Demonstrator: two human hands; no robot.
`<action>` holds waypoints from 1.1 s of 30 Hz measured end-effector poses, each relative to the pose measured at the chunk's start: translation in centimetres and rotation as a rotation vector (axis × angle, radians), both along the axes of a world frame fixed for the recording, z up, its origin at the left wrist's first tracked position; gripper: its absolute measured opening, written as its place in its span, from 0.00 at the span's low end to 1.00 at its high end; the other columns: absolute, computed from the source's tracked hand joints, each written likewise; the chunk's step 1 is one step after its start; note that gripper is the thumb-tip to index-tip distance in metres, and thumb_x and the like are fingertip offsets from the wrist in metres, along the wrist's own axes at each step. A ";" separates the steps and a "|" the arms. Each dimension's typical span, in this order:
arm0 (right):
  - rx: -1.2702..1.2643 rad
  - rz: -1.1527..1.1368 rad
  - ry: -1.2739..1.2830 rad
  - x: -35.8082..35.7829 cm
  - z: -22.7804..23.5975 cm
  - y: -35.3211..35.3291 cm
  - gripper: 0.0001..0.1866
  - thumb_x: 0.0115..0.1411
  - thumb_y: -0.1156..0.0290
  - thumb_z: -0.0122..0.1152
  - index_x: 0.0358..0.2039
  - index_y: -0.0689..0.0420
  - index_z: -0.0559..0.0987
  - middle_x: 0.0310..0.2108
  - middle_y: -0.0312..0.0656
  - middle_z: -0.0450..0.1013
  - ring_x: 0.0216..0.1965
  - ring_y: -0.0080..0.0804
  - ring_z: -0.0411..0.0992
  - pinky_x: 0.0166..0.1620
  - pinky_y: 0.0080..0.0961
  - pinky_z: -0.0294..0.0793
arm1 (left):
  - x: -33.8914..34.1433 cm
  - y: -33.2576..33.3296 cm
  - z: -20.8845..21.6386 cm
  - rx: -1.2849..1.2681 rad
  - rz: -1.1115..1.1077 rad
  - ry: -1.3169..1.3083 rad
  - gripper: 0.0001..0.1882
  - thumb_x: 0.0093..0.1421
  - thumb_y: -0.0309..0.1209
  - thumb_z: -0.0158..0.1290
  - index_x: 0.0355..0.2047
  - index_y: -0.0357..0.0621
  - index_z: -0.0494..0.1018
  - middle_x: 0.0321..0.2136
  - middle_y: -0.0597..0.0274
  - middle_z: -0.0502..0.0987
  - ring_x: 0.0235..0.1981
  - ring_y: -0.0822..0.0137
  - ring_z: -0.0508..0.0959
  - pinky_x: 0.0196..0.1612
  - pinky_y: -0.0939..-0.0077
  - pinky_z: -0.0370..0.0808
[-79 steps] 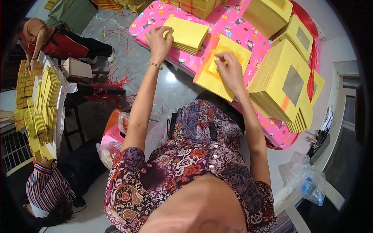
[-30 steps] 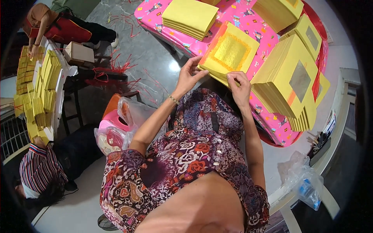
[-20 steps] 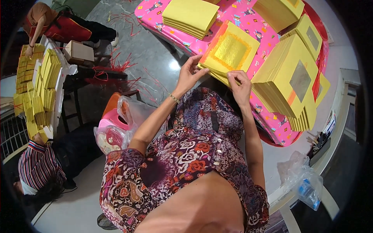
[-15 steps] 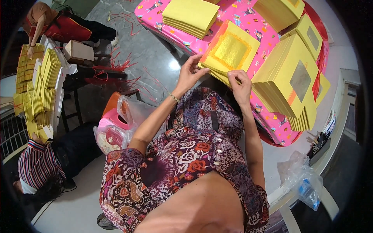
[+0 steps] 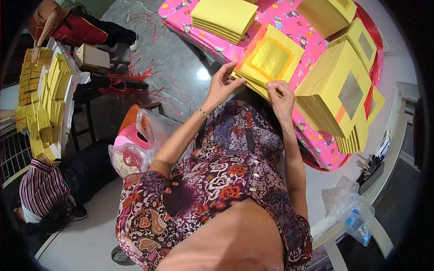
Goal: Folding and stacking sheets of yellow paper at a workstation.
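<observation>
A small stack of yellow paper sheets (image 5: 271, 59) lies near the edge of the pink-covered table, its top sheet bearing a shiny gold square with an orange border. My left hand (image 5: 221, 86) holds the stack's left corner, thumb on top and fingers along the side. At the near edge, my right hand (image 5: 281, 98) has its thumb and fingers pinched together on the paper's rim. The sheets' edges are slightly fanned between the two hands. How many sheets each hand grips cannot be made out.
Thick yellow paper stacks (image 5: 332, 92) stand to the right, and another folded stack (image 5: 222, 20) lies beyond. The pink tablecloth (image 5: 312, 140) shows between them. At far left, two people work at a table of yellow bundles (image 5: 45, 99). A plastic bag (image 5: 355, 214) lies lower right.
Both hands keep nearly the same place on the yellow paper; the near edge looks slightly more parted. At far left, the co-workers' arms have shifted a little.
</observation>
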State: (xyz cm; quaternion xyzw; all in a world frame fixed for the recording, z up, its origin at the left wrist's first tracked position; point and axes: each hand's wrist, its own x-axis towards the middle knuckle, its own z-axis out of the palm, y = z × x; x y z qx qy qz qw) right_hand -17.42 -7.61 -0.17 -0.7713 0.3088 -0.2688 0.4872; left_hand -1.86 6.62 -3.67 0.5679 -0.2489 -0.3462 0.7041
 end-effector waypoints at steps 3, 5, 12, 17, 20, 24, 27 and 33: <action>0.027 -0.001 -0.002 0.0 0.0 0.1 0.07 0.56 0.72 0.63 0.28 0.63 0.81 0.30 0.41 0.76 0.34 0.28 0.74 0.41 0.22 0.72 | 0.2 0.1 0.4 0.124 0.058 -0.264 0.33 0.53 0.27 0.64 0.58 0.41 0.64 0.48 0.63 0.73 0.43 0.71 0.74 0.43 0.78 0.73; 0.015 -0.016 0.005 -0.2 0.0 0.0 0.07 0.56 0.71 0.63 0.28 0.63 0.81 0.30 0.41 0.76 0.34 0.28 0.74 0.41 0.23 0.72 | 0.4 0.0 2.7 0.205 0.170 -0.957 0.35 0.50 0.33 0.65 0.57 0.44 0.65 0.51 0.56 0.71 0.50 0.60 0.71 0.51 0.68 0.69; -0.003 -0.012 0.017 -0.2 0.1 0.0 0.08 0.57 0.69 0.63 0.28 0.62 0.81 0.29 0.41 0.76 0.34 0.29 0.74 0.40 0.23 0.72 | 4.5 -2.2 4.4 0.157 -0.164 -1.240 0.28 0.47 0.31 0.64 0.50 0.48 0.70 0.41 0.63 0.76 0.46 0.58 0.73 0.52 0.64 0.65; 0.013 0.039 0.037 -0.4 1.6 -0.1 0.08 0.58 0.70 0.62 0.33 0.62 0.80 0.31 0.43 0.75 0.35 0.34 0.74 0.39 0.28 0.73 | 5.9 -3.7 5.8 0.156 -0.359 -1.254 0.15 0.48 0.29 0.62 0.38 0.47 0.74 0.29 0.66 0.77 0.33 0.63 0.77 0.45 0.66 0.68; -0.577 0.048 0.122 -0.2 4.2 0.4 0.12 0.56 0.70 0.63 0.40 0.60 0.78 0.34 0.44 0.74 0.38 0.40 0.73 0.42 0.33 0.71 | 6.3 -4.5 6.4 0.171 -0.416 -1.293 0.10 0.51 0.32 0.60 0.34 0.47 0.75 0.26 0.62 0.77 0.32 0.61 0.77 0.41 0.66 0.69; -0.793 0.087 0.154 1.1 5.6 0.8 0.16 0.53 0.72 0.60 0.44 0.57 0.75 0.34 0.43 0.72 0.39 0.40 0.71 0.45 0.35 0.67 | 6.9 -5.1 6.6 0.191 -0.473 -1.331 0.08 0.55 0.35 0.56 0.31 0.45 0.72 0.24 0.61 0.76 0.32 0.57 0.77 0.37 0.62 0.70; -0.842 0.067 0.243 1.8 5.4 0.3 0.14 0.51 0.75 0.56 0.41 0.57 0.75 0.31 0.43 0.70 0.36 0.40 0.70 0.43 0.34 0.67 | 6.4 -5.3 7.5 0.224 -0.471 -1.290 0.08 0.56 0.35 0.55 0.33 0.46 0.72 0.25 0.60 0.76 0.31 0.55 0.77 0.36 0.61 0.70; -0.886 -0.158 0.267 4.8 6.9 -1.9 0.10 0.52 0.77 0.51 0.37 0.57 0.74 0.30 0.42 0.69 0.39 0.39 0.67 0.48 0.36 0.62 | 3.4 -4.6 7.3 -0.052 0.052 -1.361 0.31 0.46 0.23 0.59 0.54 0.45 0.67 0.50 0.48 0.66 0.52 0.48 0.68 0.52 0.58 0.69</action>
